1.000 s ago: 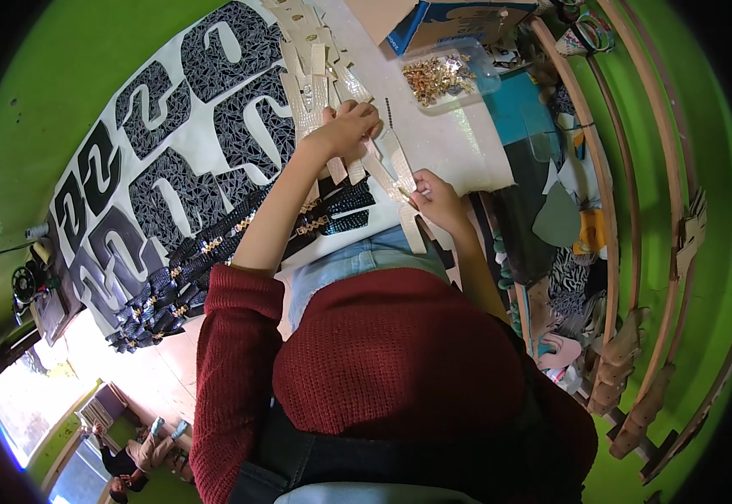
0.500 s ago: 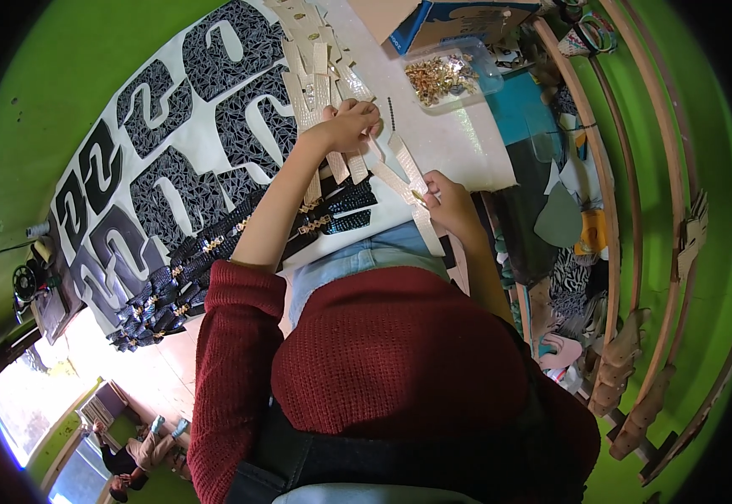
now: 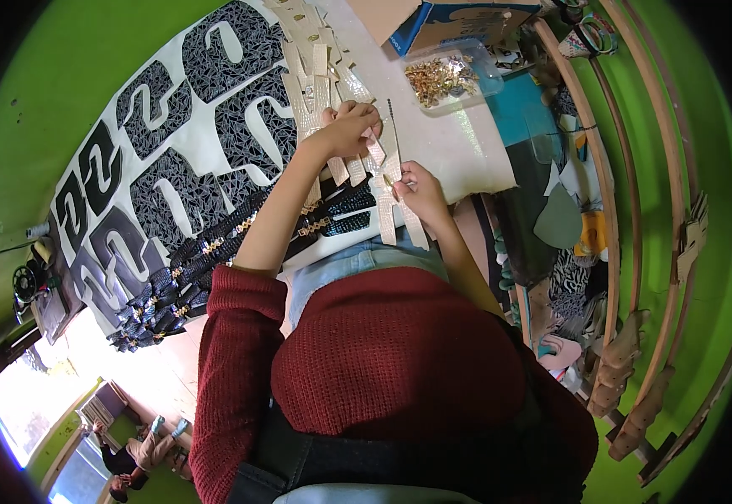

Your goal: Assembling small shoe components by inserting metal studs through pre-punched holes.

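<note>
My right hand point(image 3: 419, 190) pinches a cream, crocodile-textured strap piece point(image 3: 387, 220) at its small gold ornament point(image 3: 389, 180); its strips hang over the table's front edge, above my lap. Just left of it, my left hand point(image 3: 351, 128) is closed, with a strip end showing its pale pink underside point(image 3: 374, 149) at the fingers. Whether that end belongs to the same piece I cannot tell. Beneath and beyond the left hand lies a row of overlapping cream straps point(image 3: 320, 88), some with gold ornaments.
Shiny black straps point(image 3: 215, 245) with gold ornaments lie along the front left. Patterned black cut-out pieces point(image 3: 154, 109) cover the white table sheet's left side. A clear plastic tub point(image 3: 492, 77) of gold fittings and a cardboard box point(image 3: 458, 27) stand at the far right. Wooden rails point(image 3: 614, 168) line the right.
My right hand has moved left and slightly up, bringing the strap piece close to my left hand. The piece has turned so its strips hang more upright. My left hand stays nearly in place.
</note>
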`<state>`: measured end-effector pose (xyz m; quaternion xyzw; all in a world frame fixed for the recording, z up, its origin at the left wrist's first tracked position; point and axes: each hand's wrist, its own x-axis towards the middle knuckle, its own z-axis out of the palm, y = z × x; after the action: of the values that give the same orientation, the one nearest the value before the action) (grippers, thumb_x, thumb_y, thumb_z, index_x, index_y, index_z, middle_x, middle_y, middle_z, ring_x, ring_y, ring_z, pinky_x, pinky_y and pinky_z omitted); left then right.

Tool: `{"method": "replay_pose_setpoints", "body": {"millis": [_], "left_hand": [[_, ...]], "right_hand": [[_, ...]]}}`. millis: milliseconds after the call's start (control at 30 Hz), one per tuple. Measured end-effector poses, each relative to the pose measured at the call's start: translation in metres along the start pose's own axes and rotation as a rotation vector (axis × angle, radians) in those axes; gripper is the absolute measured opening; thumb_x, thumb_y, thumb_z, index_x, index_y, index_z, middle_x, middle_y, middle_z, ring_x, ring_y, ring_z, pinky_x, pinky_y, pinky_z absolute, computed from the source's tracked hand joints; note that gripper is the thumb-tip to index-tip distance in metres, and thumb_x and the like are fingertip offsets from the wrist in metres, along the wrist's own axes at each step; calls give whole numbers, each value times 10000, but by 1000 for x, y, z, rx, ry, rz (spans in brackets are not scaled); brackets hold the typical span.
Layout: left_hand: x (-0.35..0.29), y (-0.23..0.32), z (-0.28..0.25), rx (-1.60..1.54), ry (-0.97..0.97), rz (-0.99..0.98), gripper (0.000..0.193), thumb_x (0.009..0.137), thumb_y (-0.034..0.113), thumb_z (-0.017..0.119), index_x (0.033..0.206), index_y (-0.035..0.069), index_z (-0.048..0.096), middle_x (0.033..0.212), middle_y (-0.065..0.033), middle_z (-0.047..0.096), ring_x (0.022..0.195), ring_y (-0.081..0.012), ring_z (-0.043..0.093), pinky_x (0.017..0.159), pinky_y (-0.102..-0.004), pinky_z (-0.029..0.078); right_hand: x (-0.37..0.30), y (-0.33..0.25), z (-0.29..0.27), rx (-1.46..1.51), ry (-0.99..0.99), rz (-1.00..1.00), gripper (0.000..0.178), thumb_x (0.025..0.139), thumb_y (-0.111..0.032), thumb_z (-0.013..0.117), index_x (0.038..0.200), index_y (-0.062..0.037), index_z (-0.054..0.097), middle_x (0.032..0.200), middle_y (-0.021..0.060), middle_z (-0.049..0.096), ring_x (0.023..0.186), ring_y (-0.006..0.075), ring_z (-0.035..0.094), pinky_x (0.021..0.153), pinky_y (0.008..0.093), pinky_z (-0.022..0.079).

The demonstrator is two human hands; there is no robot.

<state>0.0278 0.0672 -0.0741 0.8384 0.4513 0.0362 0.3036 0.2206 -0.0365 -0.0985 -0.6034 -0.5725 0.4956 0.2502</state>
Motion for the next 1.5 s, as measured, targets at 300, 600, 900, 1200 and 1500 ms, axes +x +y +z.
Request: {"method": "replay_pose_setpoints", "body": {"millis": [300, 600, 900, 1200, 1500], "left_hand": [[-6, -2, 6, -90, 186, 14, 336, 688, 172, 709, 973, 170, 530, 1079, 6, 501, 1116, -230, 386, 886, -449, 234], [-16, -2, 3, -182, 272, 19, 403, 666, 170, 726, 1032, 159, 557, 1029, -13, 547, 1007, -215, 502, 880, -411, 282], [-14, -13, 9, -196, 302, 60, 360, 728, 73, 642, 1078, 140, 588, 1211, -21, 525, 1088, -225, 507, 907, -444, 306], [-15, -11, 8, -182, 250, 63, 346, 730, 18, 601, 1055, 137, 604, 1207, -26, 527, 1128, -216, 478, 928, -452, 287], [-46, 21, 5, 13, 484, 117, 203, 755, 140, 621, 954, 165, 651, 1085, 11, 606, 1198, -221, 422, 981, -496, 227]], "right_hand": [[9, 13, -8, 153, -40, -7, 261, 752, 28, 579, 1006, 11, 520, 708, 110, 619, 617, 143, 594, 563, 259, 456], [7, -1, -8, 106, -37, 12, 294, 771, 48, 549, 1056, 8, 484, 707, 99, 615, 628, 121, 568, 563, 244, 432], [17, 18, -15, 388, -159, 72, 318, 799, 76, 510, 1103, -4, 459, 786, 83, 609, 668, 109, 560, 594, 219, 434], [10, 8, 0, 60, 65, 15, 302, 745, 22, 593, 1036, -21, 523, 736, 106, 621, 649, 155, 602, 591, 256, 463], [12, 12, -4, 142, 49, -19, 302, 756, 27, 582, 1046, -9, 504, 736, 106, 627, 653, 160, 607, 592, 266, 463]]}}
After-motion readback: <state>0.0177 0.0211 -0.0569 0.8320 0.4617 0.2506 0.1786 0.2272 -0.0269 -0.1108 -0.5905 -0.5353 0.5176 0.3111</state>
